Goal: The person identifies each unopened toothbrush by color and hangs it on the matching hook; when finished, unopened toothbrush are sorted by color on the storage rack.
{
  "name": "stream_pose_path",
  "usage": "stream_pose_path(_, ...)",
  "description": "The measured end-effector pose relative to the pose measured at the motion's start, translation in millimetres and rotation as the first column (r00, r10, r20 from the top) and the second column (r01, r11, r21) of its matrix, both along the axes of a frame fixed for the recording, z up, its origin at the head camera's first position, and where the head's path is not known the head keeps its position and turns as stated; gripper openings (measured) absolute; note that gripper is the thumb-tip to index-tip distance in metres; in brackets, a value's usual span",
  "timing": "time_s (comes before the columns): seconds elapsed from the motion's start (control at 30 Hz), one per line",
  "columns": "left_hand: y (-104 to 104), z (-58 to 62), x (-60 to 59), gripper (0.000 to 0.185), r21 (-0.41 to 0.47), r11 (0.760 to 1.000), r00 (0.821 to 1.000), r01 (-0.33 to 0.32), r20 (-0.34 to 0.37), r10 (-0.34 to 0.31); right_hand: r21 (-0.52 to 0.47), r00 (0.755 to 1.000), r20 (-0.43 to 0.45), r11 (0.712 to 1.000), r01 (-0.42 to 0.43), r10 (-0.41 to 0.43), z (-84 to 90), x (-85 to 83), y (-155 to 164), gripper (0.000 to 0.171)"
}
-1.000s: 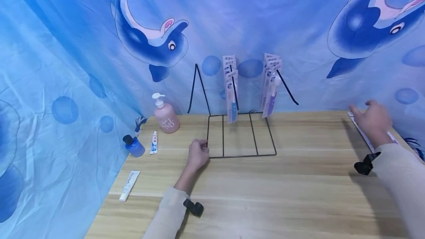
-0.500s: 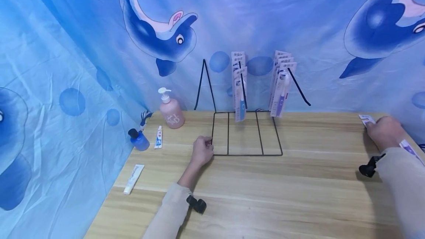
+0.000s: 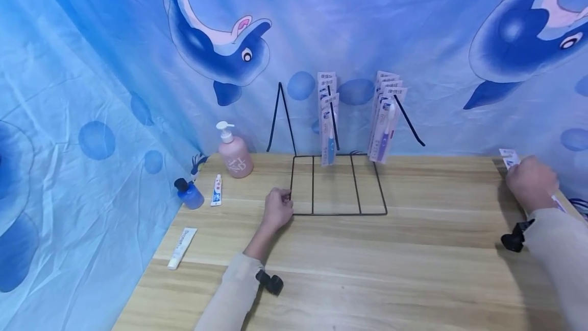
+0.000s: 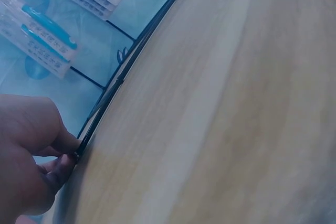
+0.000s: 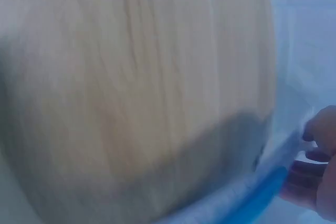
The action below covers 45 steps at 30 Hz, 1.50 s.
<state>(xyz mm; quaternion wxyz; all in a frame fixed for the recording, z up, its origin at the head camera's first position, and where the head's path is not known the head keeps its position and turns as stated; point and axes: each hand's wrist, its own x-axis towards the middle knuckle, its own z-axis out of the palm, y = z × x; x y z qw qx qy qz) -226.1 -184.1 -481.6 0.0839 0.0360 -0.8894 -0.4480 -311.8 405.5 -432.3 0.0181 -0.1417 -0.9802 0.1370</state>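
Observation:
My left hand [image 3: 277, 207] pinches the left side of the black wire display rack [image 3: 338, 214], whose base lies on the table; the left wrist view shows finger and thumb on the wire. At the far right, my right hand [image 3: 533, 182] grips a packaged toothbrush [image 3: 508, 157] on a white card. The right wrist view shows its blue handle and the card slanting down from the fingers, raised above the tabletop. Several blue toothbrush packs [image 3: 328, 132] hang from the rack's middle hook, and several purple ones [image 3: 385, 126] from the right hook. The left hook [image 3: 276, 116] carries nothing.
On the wooden table [image 3: 367, 275], a pink pump bottle [image 3: 236, 157] stands left of the rack. Nearby are a blue bottle [image 3: 190, 195] with a black cap, a small toothpaste tube [image 3: 216, 190] and a white tube [image 3: 182, 248]. A dolphin-print curtain [image 3: 367, 24] hangs behind.
My right hand has come down onto the packaged toothbrush at the right edge, taken hold of it and begun lifting it. The left hand keeps its grip on the rack.

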Motion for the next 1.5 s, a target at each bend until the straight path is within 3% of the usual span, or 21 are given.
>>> stream_pose_path(0.13, -3.0, 0.1, 0.1, 0.039, 0.004, 1.000, 1.000, -0.005, 0.004, 0.005, 0.039, 0.999, -0.033, 0.999, -0.023, 0.024, 14.0, 3.0, -0.3, 0.041)
stream_pose_path(0.23, -4.4, 0.2, 0.3, 0.039, -0.001, 1.000, 1.000, -0.003, 0.007, 0.003, 0.020, 0.997, -0.067, 1.000, -0.024, 0.025, 27.1, 9.8, -4.0, 0.042)
stream_pose_path(0.33, -4.8, 0.7, 0.7, 0.039, 0.001, 1.000, 1.000, -0.002, 0.003, 0.002, -0.019, 0.987, -0.154, 0.999, -0.040, 0.037, 42.7, 17.1, -13.4, 0.038)
stream_pose_path(0.47, -5.7, 1.9, 2.1, 0.040, 0.008, 1.000, 1.000, -0.005, 0.006, 0.005, -0.022, 0.957, -0.281, 0.997, -0.080, 0.071, 69.0, 26.5, -36.7, 0.036)
stream_pose_path(0.57, -7.5, 2.1, 2.9, 0.040, 0.001, 1.000, 1.000, -0.010, 0.010, 0.010, 0.001, 0.921, -0.370, 0.991, -0.134, 0.124, 90.4, 36.4, -60.5, 0.037)
stream_pose_path(0.67, -9.6, 3.0, 2.0, 0.040, -0.004, 1.000, 1.000, -0.017, -0.003, 0.017, 0.027, 0.854, -0.486, 0.980, -0.198, 0.186, 107.6, 49.1, -87.2, 0.035)
stream_pose_path(0.87, -10.5, 5.0, -1.2, 0.039, -0.009, 1.000, 0.999, -0.011, -0.031, 0.010, 0.098, 0.659, -0.697, 0.948, -0.303, 0.283, 132.7, 81.0, -135.2, 0.029)
stream_pose_path(1.07, -7.6, 2.6, 0.0, 0.039, 0.001, 1.000, 1.000, -0.010, -0.029, 0.010, 0.154, 0.505, -0.797, 0.921, -0.359, 0.330, 157.6, 119.4, -175.2, 0.031)
stream_pose_path(1.2, -5.0, -1.2, 1.1, 0.040, 0.003, 1.000, 1.000, -0.003, -0.015, 0.003, 0.197, 0.401, -0.830, 0.876, -0.441, 0.389, 166.0, 142.6, -202.2, 0.029)
stream_pose_path(1.47, -0.2, -3.1, 0.2, 0.041, -0.006, 1.000, 1.000, 0.002, -0.017, -0.002, 0.255, 0.291, -0.829, 0.787, -0.562, 0.477, 165.6, 157.6, -242.5, 0.037)
stream_pose_path(1.5, 0.2, -2.7, 0.1, 0.041, -0.006, 1.000, 1.000, 0.003, -0.019, -0.003, 0.258, 0.287, -0.826, 0.778, -0.573, 0.485, 164.8, 157.9, -247.3, 0.037)
